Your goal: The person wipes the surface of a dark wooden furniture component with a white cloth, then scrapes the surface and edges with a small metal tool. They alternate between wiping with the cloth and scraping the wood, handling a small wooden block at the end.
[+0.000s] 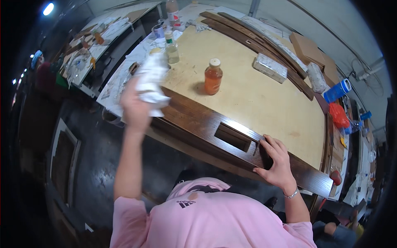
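Head view: the dark wooden board lies along the worktop's near edge; your right hand, spread open, rests across it, and your left hand, blurred, grips a white cloth near the board's left end.

A dark brown, slotted board lies slantwise, a blurred white cloth at its left end.

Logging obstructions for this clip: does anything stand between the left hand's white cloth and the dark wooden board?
Nothing visible does. The left hand holds the white cloth at the left end of the dark wooden board; blur hides whether they touch. The amber bottle stands beyond the board.
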The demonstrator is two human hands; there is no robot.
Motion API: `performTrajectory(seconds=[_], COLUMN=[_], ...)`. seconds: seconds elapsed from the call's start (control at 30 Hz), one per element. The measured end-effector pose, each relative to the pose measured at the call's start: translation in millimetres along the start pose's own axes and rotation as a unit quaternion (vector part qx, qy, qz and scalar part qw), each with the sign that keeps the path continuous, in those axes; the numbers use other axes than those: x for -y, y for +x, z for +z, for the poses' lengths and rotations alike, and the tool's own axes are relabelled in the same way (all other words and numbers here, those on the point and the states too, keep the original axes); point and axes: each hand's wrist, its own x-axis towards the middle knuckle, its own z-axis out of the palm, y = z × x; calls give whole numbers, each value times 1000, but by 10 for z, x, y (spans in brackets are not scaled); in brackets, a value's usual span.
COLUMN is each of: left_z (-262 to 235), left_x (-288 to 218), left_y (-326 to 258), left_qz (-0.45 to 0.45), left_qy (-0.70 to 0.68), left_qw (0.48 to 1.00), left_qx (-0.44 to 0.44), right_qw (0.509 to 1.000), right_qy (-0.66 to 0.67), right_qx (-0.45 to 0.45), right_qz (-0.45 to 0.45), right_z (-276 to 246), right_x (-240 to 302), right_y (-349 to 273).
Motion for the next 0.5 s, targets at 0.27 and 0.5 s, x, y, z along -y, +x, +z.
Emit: performTrajectory(seconds=[0.27, 0.5], left_z=[538, -762], left_x=[-505, 704], left_y=[-340, 381], left_qz=[227, -65], left_qy=[29, -104], left_qw=[921, 976], left_qx=[316, 182], right_qw=[999, 969], right_qy=[3, 58], right_qx=[1, -196], right_qz=[51, 139], right_z=[41, 394], right_x=[162, 674], right_y=[72, 339])
